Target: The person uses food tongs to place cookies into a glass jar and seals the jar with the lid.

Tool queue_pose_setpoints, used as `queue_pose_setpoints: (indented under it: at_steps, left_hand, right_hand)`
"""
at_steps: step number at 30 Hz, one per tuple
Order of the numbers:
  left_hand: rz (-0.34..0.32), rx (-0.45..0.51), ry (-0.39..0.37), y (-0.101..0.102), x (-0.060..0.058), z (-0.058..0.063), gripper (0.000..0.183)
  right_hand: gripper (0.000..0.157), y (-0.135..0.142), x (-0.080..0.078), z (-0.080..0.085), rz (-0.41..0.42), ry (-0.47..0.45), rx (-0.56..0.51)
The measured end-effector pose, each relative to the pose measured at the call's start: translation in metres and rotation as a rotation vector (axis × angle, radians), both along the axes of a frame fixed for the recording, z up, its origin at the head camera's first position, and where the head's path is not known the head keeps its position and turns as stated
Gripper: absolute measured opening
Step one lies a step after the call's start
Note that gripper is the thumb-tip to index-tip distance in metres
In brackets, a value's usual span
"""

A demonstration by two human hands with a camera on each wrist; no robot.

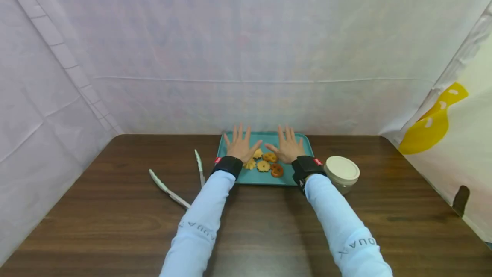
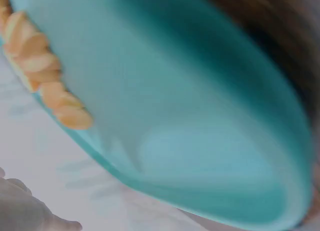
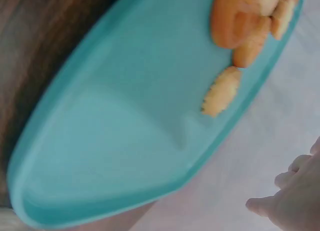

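Both hands are held out over a teal tray point(image 1: 265, 179), fingers spread and palms down, with nothing in them. My left hand point(image 1: 240, 145) overlaps the tray's left part in the head view; my right hand point(image 1: 288, 146) overlaps its right part. Several cookies lie on the tray between the hands: a pale scalloped round cookie point(image 1: 263, 166), a browner ring-shaped cookie point(image 1: 276, 170), a golden pretzel-shaped cookie point(image 1: 270, 157) and a ridged swirl cookie point(image 1: 250, 164). In the left wrist view the left hand point(image 2: 30, 208) appears at the lower left corner, above the tray's surface.
Open metal tongs point(image 1: 169, 190) lie on the brown table point(image 1: 115, 208) left of the tray, partly hidden by the left sleeve. To the tray's right stands a tub with a white lid point(image 1: 342, 169), beside the right wrist. White sheeting point(image 1: 246, 54) hangs behind the table.
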State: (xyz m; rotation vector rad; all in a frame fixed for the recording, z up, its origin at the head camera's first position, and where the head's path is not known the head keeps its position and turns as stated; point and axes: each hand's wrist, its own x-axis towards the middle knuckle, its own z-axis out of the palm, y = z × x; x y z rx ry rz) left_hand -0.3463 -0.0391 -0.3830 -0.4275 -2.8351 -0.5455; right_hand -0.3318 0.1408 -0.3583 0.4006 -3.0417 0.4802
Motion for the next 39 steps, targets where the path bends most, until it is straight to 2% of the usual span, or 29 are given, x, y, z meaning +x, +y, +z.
queue_pose_setpoints:
  at_steps: [3,9,12,17,22,26,28,33,39]
  left_hand:
    - [-0.009,0.023,-0.027,0.002,0.002,0.004,0.072]
    - [-0.026,0.042,-0.141,0.006,0.01,0.005,0.07]
    - [-0.07,0.056,-0.15,0.008,0.014,0.005,0.066]
    - [-0.167,0.155,-0.141,0.014,0.023,0.007,0.057]
    - [-0.246,0.251,-0.192,0.021,0.034,0.011,0.051]
    - [-0.283,0.29,-0.18,0.027,0.039,0.012,0.049]
    - [-0.287,0.316,-0.176,0.03,0.041,0.013,0.048]
    - [-0.315,0.358,-0.166,0.041,0.048,0.013,0.047]
    - [-0.4,0.416,-0.192,0.053,0.06,0.013,0.047]
  right_hand:
    - [0.081,0.002,0.003,0.003,0.015,0.012,0.008]
    - [0.081,0.005,0.015,-0.004,0.031,0.004,0.008]
    - [0.078,0.009,0.023,-0.007,0.053,0.01,-0.009]
    - [0.075,0.016,0.033,-0.009,0.082,0.019,-0.022]
    - [0.072,0.024,0.042,-0.012,0.111,0.078,0.014]
    - [0.07,0.03,0.05,-0.01,0.117,0.114,0.047]
    - [0.07,0.033,0.055,-0.009,0.111,0.136,0.027]
    - [0.065,0.042,0.068,-0.006,0.128,0.254,-0.044]
    - [0.06,0.057,0.082,-0.001,0.169,0.358,-0.047]
